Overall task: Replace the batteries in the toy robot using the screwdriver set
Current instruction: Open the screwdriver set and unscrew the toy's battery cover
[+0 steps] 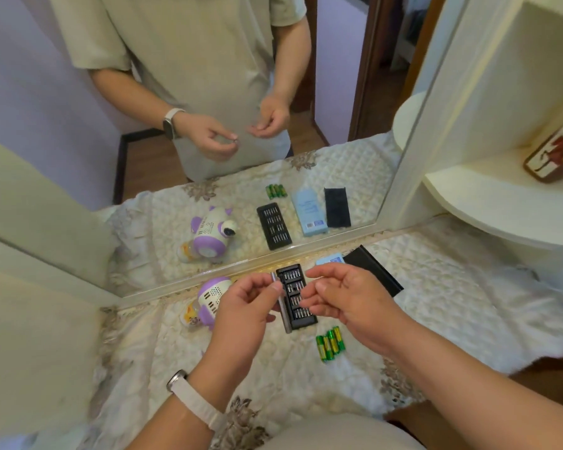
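Tool-prep step: left hand grips the silver driver handle. Right hand is curled over the bit case; can't tell if it pinches a bit. Toy robot lies far left on the bench, untouched, and the batteries are near right. Next: seat a bit, then find the robot's battery-door screw.

The toy robot is half hidden behind the left hand, whose fingers cover the middle of the screwdriver handle. The bit tray is partly covered by the right hand. Whether anything is pinched in that hand cannot be told. The blue box is mostly concealed.
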A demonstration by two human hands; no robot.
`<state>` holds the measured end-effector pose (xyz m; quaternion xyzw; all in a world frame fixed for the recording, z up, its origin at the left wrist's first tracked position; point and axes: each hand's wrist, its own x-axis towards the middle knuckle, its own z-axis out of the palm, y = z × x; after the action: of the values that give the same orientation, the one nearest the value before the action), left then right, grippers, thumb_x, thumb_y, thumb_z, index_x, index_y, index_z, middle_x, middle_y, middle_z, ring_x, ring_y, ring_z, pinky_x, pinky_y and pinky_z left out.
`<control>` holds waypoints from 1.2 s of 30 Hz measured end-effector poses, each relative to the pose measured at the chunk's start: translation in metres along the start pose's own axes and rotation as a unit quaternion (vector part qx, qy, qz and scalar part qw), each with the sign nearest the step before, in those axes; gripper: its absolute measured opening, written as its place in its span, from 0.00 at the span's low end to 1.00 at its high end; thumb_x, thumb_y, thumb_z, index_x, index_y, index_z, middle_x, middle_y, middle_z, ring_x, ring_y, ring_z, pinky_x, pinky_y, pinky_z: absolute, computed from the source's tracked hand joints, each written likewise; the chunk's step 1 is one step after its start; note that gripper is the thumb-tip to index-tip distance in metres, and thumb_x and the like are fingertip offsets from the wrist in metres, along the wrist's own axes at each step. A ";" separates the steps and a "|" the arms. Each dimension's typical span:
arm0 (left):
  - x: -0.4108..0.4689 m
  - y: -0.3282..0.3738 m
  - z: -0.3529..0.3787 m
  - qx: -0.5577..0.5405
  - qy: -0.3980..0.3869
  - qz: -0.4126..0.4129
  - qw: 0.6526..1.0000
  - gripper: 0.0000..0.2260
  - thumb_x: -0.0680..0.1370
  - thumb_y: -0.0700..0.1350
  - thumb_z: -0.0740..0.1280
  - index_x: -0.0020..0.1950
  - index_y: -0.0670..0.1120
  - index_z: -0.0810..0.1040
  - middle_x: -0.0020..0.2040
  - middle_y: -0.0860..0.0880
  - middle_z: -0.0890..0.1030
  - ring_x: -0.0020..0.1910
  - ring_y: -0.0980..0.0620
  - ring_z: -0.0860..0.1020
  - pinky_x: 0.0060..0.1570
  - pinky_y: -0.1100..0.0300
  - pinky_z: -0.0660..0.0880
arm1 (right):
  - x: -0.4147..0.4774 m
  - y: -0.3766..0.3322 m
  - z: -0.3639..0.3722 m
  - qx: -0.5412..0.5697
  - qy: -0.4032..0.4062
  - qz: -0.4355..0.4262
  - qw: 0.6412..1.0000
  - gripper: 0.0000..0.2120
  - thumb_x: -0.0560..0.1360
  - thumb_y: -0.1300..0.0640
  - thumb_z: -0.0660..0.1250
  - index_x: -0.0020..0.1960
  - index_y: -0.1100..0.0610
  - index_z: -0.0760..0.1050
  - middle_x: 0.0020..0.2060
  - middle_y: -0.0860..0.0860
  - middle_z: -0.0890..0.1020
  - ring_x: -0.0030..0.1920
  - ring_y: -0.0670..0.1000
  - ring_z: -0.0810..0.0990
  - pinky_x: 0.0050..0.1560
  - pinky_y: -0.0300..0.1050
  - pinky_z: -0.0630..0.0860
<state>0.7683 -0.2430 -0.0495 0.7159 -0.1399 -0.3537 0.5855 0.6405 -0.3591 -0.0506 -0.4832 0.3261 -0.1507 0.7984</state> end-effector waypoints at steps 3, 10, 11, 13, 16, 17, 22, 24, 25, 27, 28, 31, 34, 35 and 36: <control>-0.002 0.005 0.012 0.011 -0.014 0.020 1.000 0.03 0.79 0.37 0.69 0.47 0.43 0.81 0.38 0.49 0.84 0.33 0.58 0.79 0.33 0.66 0.74 | -0.009 -0.006 -0.011 -0.035 0.003 -0.016 0.999 0.08 0.79 0.69 0.60 0.53 0.62 0.77 0.40 0.58 0.84 0.39 0.52 0.83 0.41 0.41 0.79; -0.007 0.009 0.027 0.014 -0.018 0.022 0.999 0.03 0.78 0.38 0.69 0.49 0.44 0.81 0.40 0.49 0.84 0.36 0.56 0.79 0.36 0.64 0.75 | -0.014 -0.013 -0.021 -0.039 0.016 -0.015 0.999 0.07 0.80 0.68 0.58 0.50 0.63 0.75 0.43 0.59 0.85 0.46 0.54 0.85 0.44 0.40 0.81; -0.007 0.009 0.027 0.014 -0.016 0.021 1.000 0.02 0.78 0.38 0.69 0.49 0.44 0.81 0.40 0.49 0.84 0.36 0.55 0.79 0.36 0.64 0.75 | -0.014 -0.014 -0.020 -0.031 0.014 -0.010 0.999 0.07 0.81 0.68 0.57 0.50 0.63 0.73 0.44 0.59 0.85 0.46 0.54 0.85 0.44 0.40 0.81; -0.008 0.010 0.026 0.018 -0.015 0.021 0.999 0.02 0.78 0.38 0.69 0.49 0.44 0.82 0.40 0.48 0.84 0.37 0.55 0.79 0.35 0.65 0.75 | -0.012 -0.014 -0.018 -0.009 0.004 0.001 1.000 0.06 0.81 0.67 0.56 0.50 0.62 0.71 0.45 0.59 0.85 0.47 0.54 0.85 0.44 0.40 0.80; -0.007 0.013 0.021 0.023 -0.007 0.021 0.999 0.02 0.78 0.39 0.69 0.49 0.44 0.82 0.40 0.48 0.84 0.36 0.56 0.79 0.34 0.66 0.75 | -0.010 -0.014 -0.014 0.027 -0.019 0.006 0.999 0.04 0.82 0.66 0.56 0.50 0.60 0.67 0.49 0.59 0.85 0.51 0.56 0.84 0.45 0.41 0.80; -0.007 0.014 0.019 0.023 -0.005 0.021 1.000 0.02 0.78 0.38 0.69 0.49 0.44 0.82 0.39 0.48 0.84 0.36 0.56 0.79 0.33 0.65 0.75 | -0.009 -0.014 -0.013 0.036 -0.024 0.005 0.999 0.03 0.82 0.65 0.57 0.51 0.59 0.67 0.50 0.59 0.85 0.52 0.56 0.84 0.45 0.42 0.81; -0.005 0.024 0.008 0.024 -0.010 0.029 0.999 0.03 0.79 0.38 0.69 0.48 0.44 0.81 0.40 0.48 0.83 0.33 0.58 0.78 0.32 0.65 0.74 | 0.002 -0.017 -0.005 0.072 -0.029 0.008 0.997 0.02 0.80 0.65 0.59 0.49 0.61 0.70 0.49 0.61 0.85 0.49 0.55 0.85 0.43 0.40 0.81; -0.004 0.029 0.004 0.032 -0.014 0.031 0.999 0.04 0.79 0.38 0.68 0.48 0.45 0.82 0.39 0.49 0.82 0.30 0.58 0.76 0.28 0.69 0.71 | 0.007 -0.020 -0.003 0.100 -0.028 0.011 0.994 0.03 0.79 0.66 0.59 0.47 0.62 0.70 0.47 0.62 0.85 0.46 0.54 0.85 0.41 0.39 0.81; -0.003 0.030 0.003 0.034 -0.018 0.031 0.999 0.04 0.79 0.38 0.68 0.48 0.45 0.82 0.39 0.49 0.82 0.30 0.58 0.76 0.27 0.69 0.71 | 0.009 -0.021 -0.002 0.115 -0.028 0.012 0.993 0.03 0.79 0.66 0.59 0.46 0.62 0.70 0.47 0.63 0.85 0.46 0.54 0.85 0.40 0.39 0.82; 0.000 0.033 0.000 0.036 -0.024 0.035 0.998 0.04 0.79 0.38 0.69 0.47 0.46 0.82 0.37 0.51 0.83 0.31 0.59 0.77 0.29 0.68 0.72 | 0.015 -0.022 0.001 0.137 -0.029 0.010 0.990 0.03 0.78 0.66 0.61 0.45 0.62 0.70 0.47 0.63 0.84 0.45 0.55 0.85 0.41 0.40 0.82; 0.002 0.033 -0.001 0.038 -0.029 0.037 0.998 0.04 0.78 0.38 0.69 0.47 0.46 0.82 0.36 0.52 0.83 0.32 0.58 0.77 0.32 0.67 0.74 | 0.019 -0.023 0.002 0.141 -0.031 0.005 0.989 0.02 0.76 0.65 0.62 0.45 0.62 0.70 0.47 0.63 0.84 0.46 0.55 0.85 0.41 0.41 0.82; 0.009 0.036 -0.004 0.044 -0.054 0.042 0.997 0.05 0.78 0.37 0.69 0.46 0.45 0.83 0.36 0.50 0.83 0.34 0.57 0.77 0.36 0.65 0.75 | 0.029 -0.025 0.004 0.126 -0.029 -0.024 0.991 0.01 0.71 0.62 0.66 0.42 0.60 0.75 0.41 0.56 0.82 0.44 0.52 0.81 0.40 0.41 0.79; 0.014 0.039 -0.004 0.049 -0.090 0.046 0.994 0.06 0.78 0.35 0.69 0.46 0.45 0.83 0.37 0.48 0.83 0.34 0.58 0.77 0.35 0.68 0.74 | 0.036 -0.026 0.006 0.093 -0.008 -0.048 0.995 0.01 0.71 0.62 0.68 0.41 0.58 0.76 0.35 0.52 0.79 0.38 0.50 0.78 0.39 0.41 0.76; 0.015 0.039 -0.004 0.057 -0.099 0.044 0.993 0.06 0.77 0.35 0.69 0.45 0.46 0.83 0.37 0.49 0.83 0.33 0.59 0.77 0.34 0.69 0.74 | 0.037 -0.026 0.007 0.069 -0.001 -0.058 0.996 0.02 0.72 0.63 0.68 0.42 0.58 0.76 0.34 0.52 0.79 0.38 0.49 0.78 0.40 0.41 0.77; 0.017 0.039 -0.003 0.063 -0.108 0.041 0.991 0.07 0.77 0.36 0.70 0.44 0.47 0.84 0.36 0.51 0.83 0.34 0.59 0.78 0.35 0.69 0.75 | 0.038 -0.026 0.009 0.037 0.008 -0.071 0.997 0.03 0.73 0.64 0.68 0.42 0.58 0.77 0.34 0.51 0.79 0.38 0.49 0.78 0.42 0.42 0.77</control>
<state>0.7906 -0.2619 -0.0182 0.7026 -0.2539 -0.3952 0.5345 0.6762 -0.3868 -0.0393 -0.4742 0.2918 -0.2228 0.8002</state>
